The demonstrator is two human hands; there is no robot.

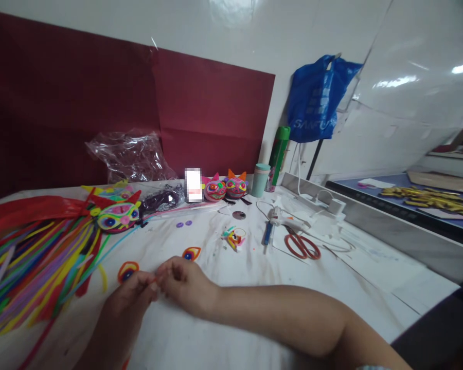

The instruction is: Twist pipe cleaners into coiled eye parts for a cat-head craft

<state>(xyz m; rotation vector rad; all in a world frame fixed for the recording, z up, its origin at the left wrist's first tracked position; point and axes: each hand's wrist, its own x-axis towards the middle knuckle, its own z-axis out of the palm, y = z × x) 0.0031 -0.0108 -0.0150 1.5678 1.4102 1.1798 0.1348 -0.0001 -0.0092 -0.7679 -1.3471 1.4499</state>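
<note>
My left hand (133, 295) and my right hand (185, 282) meet over the near part of the white table, fingertips pinched together. Between them shows a short bit of a thin red pipe cleaner (155, 280); the fingers hide most of it. Just beyond the left hand lies an orange, yellow and blue eye-shaped piece (128, 270), partly covered by that hand. A matching eye-shaped piece (191, 254) rests behind my right hand. To the left spreads a fan of many-coloured pipe cleaners (42, 272), with a decorated animal head (118, 216) at its far end.
Two purple discs (184, 224) and a small colourful figure (233, 239) lie mid-table. Right of them are red-handled scissors (303, 246), a blue-handled tool (268, 234) and a white glue gun (289, 221) with cables. Two decorated heads (226, 188) and a green cup (261, 181) stand behind.
</note>
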